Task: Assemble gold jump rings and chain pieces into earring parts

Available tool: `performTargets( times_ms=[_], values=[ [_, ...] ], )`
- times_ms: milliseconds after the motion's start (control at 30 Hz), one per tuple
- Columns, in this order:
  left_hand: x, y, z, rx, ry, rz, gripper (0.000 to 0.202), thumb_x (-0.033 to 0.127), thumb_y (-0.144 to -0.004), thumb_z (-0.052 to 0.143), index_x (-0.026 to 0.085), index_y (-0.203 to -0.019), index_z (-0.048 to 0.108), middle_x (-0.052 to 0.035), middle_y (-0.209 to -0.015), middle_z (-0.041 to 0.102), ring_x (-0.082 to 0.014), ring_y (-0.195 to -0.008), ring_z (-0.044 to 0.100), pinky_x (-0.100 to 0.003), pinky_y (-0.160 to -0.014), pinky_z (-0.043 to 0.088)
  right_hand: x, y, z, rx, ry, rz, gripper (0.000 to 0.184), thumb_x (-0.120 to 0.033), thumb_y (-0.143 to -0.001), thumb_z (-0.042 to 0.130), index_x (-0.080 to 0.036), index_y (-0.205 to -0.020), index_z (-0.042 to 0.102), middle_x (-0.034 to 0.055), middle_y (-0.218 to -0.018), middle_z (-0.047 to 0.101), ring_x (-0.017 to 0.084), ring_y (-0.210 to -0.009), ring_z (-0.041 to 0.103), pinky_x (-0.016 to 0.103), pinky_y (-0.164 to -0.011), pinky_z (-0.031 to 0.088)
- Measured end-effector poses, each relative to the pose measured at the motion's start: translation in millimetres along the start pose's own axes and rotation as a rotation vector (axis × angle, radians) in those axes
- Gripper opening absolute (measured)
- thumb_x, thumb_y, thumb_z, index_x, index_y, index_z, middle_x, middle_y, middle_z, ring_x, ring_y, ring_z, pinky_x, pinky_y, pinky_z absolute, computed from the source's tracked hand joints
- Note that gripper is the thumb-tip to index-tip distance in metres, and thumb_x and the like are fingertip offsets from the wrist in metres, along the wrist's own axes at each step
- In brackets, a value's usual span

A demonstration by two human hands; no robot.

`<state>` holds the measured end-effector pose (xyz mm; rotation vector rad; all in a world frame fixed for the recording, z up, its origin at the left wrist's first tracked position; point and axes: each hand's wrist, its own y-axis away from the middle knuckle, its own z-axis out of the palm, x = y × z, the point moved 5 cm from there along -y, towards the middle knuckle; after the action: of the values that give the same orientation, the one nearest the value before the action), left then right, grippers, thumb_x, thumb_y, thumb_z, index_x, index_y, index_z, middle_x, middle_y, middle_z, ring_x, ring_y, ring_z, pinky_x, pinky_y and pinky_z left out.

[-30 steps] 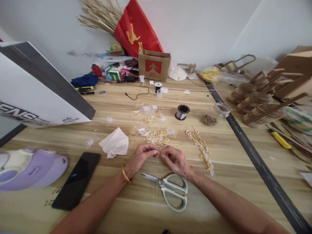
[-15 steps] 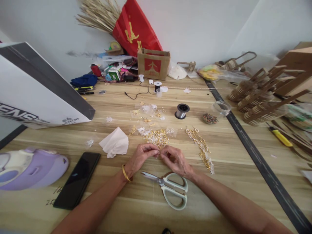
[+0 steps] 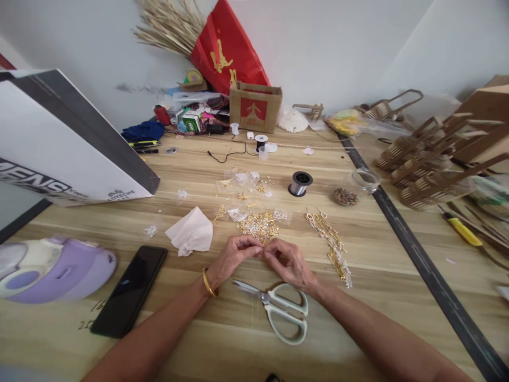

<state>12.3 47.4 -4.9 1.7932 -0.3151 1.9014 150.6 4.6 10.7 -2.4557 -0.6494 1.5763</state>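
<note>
My left hand (image 3: pixel 237 255) and my right hand (image 3: pixel 289 261) meet at their fingertips, each in a pinch. Whatever lies between the fingers is too small to make out. Just beyond them spreads a pile of gold and silver beads (image 3: pixel 257 225), partly on clear plastic. Below the hands lie scissors (image 3: pixel 265 298) with pale green handles, blades pointing left. To the right of my right hand is a bundle of gold and silver chains (image 3: pixel 332 246). A spool of silvery wire (image 3: pixel 300 184) stands farther back.
At left are a crumpled tissue (image 3: pixel 191 232), a black phone (image 3: pixel 130 292), a purple-white device (image 3: pixel 66 270) and a large white box (image 3: pixel 79 154). A clear jar (image 3: pixel 363 181) with coloured beads, small woven baskets (image 3: pixel 429 164) and a yellow-handled tool (image 3: pixel 461 229) are at right. A paper bag (image 3: pixel 255 109) stands behind.
The whole view has shifted slightly, so things appear a little farther right. Both hands keep their pinch, fingertips together in front of the bead pile.
</note>
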Motion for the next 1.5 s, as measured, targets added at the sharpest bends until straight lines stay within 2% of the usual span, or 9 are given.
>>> performTargets(
  times_ms=[300, 700, 1233, 1500],
  values=[
    [5.7, 2.5, 3.0, 0.01, -0.038, -0.024, 0.013, 0.021, -0.069, 0.069, 0.011, -0.077, 0.069, -0.0026, -0.07, 0.067, -0.0128, -0.068, 0.058, -0.024, -0.067, 0.045, -0.2, 0.0, -0.7, 0.002, -0.007, 0.017, 0.011, -0.023, -0.09, 0.05, -0.018, -0.083, 0.057, 0.0028, -0.072, 0.06, 0.011, -0.058, 0.049, 0.022, -0.049, 0.038],
    [1.9, 0.8, -0.5, 0.033, -0.007, -0.003, 0.012, 0.022, -0.068, 0.07, 0.012, -0.076, 0.07, -0.0026, -0.07, 0.068, -0.0128, -0.067, 0.059, -0.024, -0.068, 0.046, -0.2, 0.7, 1.4, -0.005, 0.02, 0.033, 0.013, -0.025, -0.089, 0.05, -0.017, -0.082, 0.057, 0.0021, -0.07, 0.06, 0.01, -0.054, 0.049, 0.02, -0.046, 0.036],
    [2.0, 1.5, -1.7, 0.031, 0.041, -0.001, 0.012, 0.021, -0.069, 0.069, 0.012, -0.077, 0.069, -0.0019, -0.069, 0.068, -0.0123, -0.067, 0.06, -0.023, -0.068, 0.047, -2.2, -0.6, 0.2, 0.002, 0.025, 0.025, 0.012, -0.022, -0.089, 0.049, -0.018, -0.081, 0.056, 0.0014, -0.069, 0.059, 0.011, -0.056, 0.051, 0.022, -0.05, 0.039],
    [3.5, 1.4, -1.0, 0.031, 0.027, -0.005, 0.014, 0.023, -0.068, 0.071, 0.012, -0.076, 0.069, -0.0024, -0.068, 0.067, -0.0128, -0.066, 0.059, -0.025, -0.068, 0.047, -2.5, -0.3, 0.0, 0.0, 0.021, 0.038, 0.013, -0.024, -0.089, 0.049, -0.017, -0.081, 0.057, 0.0013, -0.068, 0.058, 0.01, -0.054, 0.049, 0.022, -0.048, 0.037]
  ],
)
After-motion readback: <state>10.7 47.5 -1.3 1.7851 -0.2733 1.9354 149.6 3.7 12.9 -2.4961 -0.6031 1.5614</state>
